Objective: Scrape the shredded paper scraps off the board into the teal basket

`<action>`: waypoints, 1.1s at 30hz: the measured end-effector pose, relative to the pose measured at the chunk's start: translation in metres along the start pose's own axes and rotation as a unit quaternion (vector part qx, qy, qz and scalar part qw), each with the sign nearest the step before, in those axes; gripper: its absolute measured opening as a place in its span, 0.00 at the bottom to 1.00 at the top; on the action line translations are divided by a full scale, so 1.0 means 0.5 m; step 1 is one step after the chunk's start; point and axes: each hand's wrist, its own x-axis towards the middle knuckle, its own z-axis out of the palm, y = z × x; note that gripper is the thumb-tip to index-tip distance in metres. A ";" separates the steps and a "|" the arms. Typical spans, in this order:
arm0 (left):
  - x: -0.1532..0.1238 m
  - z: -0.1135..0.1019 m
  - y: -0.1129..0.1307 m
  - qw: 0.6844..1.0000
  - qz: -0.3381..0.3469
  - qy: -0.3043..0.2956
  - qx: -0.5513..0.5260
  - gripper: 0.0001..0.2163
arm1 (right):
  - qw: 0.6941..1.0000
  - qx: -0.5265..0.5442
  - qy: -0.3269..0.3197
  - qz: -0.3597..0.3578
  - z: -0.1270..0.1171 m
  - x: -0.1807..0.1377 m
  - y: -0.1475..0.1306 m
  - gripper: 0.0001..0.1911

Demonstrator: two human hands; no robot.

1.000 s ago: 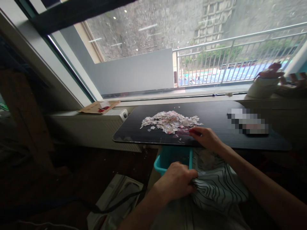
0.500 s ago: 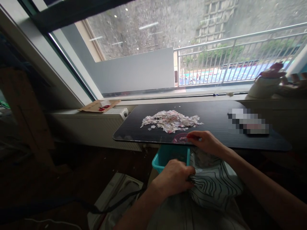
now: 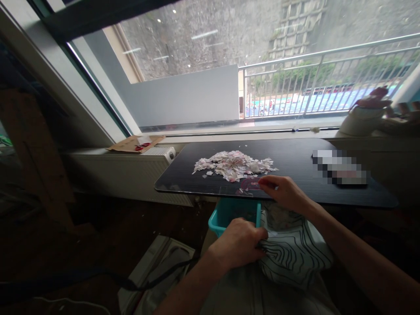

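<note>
Pink, see-through disc pinched in the right hand, at the black table's near side, beside heaped paper scraps; the left hand clutches striped cloth by a turquoise bin. Any lettering on the brown paper is too small to read.

Bare forearms, bare fingers (dim, greyish clothing below)

Bare black wood-grain tabletop lies right of the heap of torn white-and-pink paper scraps.
A pixelated oblong item bounds this gap rightward; the right hand, pinching a pink translucent plastic piece, obstructs its front. The turquoise plastic bin's opening shows between table edge and left hand.
</note>
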 end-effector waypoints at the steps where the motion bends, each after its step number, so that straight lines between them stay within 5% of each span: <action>1: 0.000 0.000 0.000 1.000 0.000 0.000 0.001 0.10 | 1.000 -0.001 -0.006 -0.001 -0.001 0.001 -0.003 0.12; 33: 0.001 0.006 0.002 1.000 -0.010 -0.001 -0.010 0.11 | 0.998 -0.027 0.021 0.046 0.007 0.018 0.021 0.10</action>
